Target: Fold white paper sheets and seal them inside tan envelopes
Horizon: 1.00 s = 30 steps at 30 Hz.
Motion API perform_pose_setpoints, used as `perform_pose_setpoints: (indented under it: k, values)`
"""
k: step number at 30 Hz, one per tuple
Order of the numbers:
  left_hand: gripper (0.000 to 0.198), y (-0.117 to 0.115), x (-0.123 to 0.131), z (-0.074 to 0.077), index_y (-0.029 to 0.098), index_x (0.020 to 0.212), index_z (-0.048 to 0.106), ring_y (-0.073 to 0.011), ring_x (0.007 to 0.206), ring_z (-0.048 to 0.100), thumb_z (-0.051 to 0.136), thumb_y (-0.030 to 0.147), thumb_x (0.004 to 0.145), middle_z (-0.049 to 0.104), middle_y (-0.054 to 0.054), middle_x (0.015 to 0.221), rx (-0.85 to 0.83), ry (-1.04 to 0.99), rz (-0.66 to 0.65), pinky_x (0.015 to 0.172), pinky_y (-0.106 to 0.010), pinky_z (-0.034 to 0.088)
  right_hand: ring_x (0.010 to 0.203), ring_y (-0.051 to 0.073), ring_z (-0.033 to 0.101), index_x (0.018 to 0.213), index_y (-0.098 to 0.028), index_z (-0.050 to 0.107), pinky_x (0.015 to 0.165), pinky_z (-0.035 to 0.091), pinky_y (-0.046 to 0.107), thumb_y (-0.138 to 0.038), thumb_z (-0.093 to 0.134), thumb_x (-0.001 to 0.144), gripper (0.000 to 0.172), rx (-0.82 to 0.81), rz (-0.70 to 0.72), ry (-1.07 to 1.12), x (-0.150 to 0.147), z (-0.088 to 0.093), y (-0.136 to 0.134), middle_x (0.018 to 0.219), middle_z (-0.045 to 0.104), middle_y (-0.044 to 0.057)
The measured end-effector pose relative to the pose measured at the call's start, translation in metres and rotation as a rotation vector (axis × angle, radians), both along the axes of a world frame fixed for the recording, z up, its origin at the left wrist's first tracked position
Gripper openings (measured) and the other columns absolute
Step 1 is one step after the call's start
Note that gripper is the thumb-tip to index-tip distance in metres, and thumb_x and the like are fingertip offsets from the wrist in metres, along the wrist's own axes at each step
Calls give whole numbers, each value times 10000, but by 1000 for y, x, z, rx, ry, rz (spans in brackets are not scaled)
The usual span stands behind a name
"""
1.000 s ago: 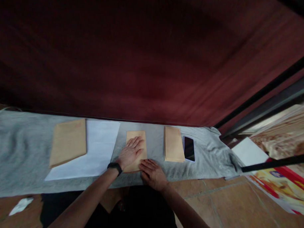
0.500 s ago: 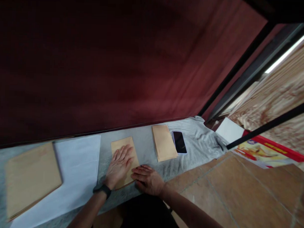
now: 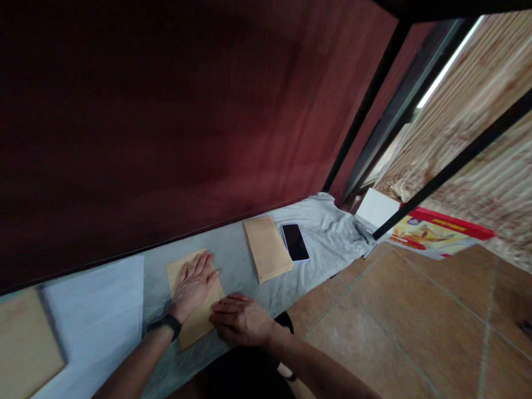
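My left hand lies flat with fingers stretched on a small rectangle of brown kraft paper, which looks like an envelope or folded sheet. A dark band circles the left wrist. My right hand rests at the right long edge of the same paper, fingers extended side by side and touching it; the thumb is mostly hidden. To the right lies a small stack of similar brown paper pieces, apart from both hands. At far left, a larger stack of brown paper overlaps a white sheet.
A grey cloth covers the long work surface, with a phone lying on it beside the small stack. Behind stands a dark red panel. Black metal bars, a printed box and tiled floor are at right.
The view has swung to the right, so everything sits further left in the picture. Both hands stay on the same brown paper, with little visible movement against it.
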<state>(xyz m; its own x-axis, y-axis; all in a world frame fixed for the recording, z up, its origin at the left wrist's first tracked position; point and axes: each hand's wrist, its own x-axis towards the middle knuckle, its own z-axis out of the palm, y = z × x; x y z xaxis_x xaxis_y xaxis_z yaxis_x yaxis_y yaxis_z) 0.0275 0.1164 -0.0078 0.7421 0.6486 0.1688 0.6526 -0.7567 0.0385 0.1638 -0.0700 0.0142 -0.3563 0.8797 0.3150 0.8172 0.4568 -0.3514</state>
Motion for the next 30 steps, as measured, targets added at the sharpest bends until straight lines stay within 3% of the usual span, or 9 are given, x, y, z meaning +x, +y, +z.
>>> perform_pose_setpoints:
  k: [5, 10, 16, 20, 30]
  values:
    - [680, 19, 14, -4, 108, 1546, 370, -272, 1520, 280, 217, 506, 1016, 353, -144, 1616, -36, -18, 29, 1232, -499, 196, 1330, 160, 530, 1324, -224, 600, 1175, 322, 336, -326, 507, 1019, 334, -28, -9, 0, -1, 0, -2, 1428, 607, 53]
    - [667, 13, 9, -10, 106, 1547, 368, -259, 1520, 282, 225, 492, 1023, 362, -145, 1610, -54, -84, -6, 1241, -479, 204, 1368, 197, 491, 1332, -252, 603, 1201, 301, 387, -344, 517, 1009, 346, -59, -57, 13, -4, 1, -4, 1472, 565, 51]
    - [599, -30, -14, -20, 185, 1573, 325, -216, 1501, 329, 291, 451, 1037, 381, -101, 1608, -41, -189, -137, 1244, -448, 230, 1337, 204, 510, 1321, -262, 600, 1198, 319, 397, -318, 561, 980, 348, -66, -26, 28, -6, 10, -3, 1405, 612, 51]
    - [553, -67, -31, -20, 222, 1583, 289, -171, 1494, 336, 288, 383, 1055, 384, -67, 1612, -69, -225, -183, 1249, -420, 228, 1309, 204, 540, 1281, -247, 632, 1209, 314, 405, -274, 587, 953, 332, -65, -35, 26, -8, 3, -2, 1306, 674, 54]
    - [587, -135, -75, -13, 188, 1536, 391, -214, 1415, 470, 458, 432, 1005, 497, -91, 1537, -16, -273, -76, 1151, -409, 425, 1295, 190, 572, 1342, -264, 609, 1198, 362, 414, -239, 576, 966, 378, -46, -57, 94, -11, -19, -8, 1372, 656, 30]
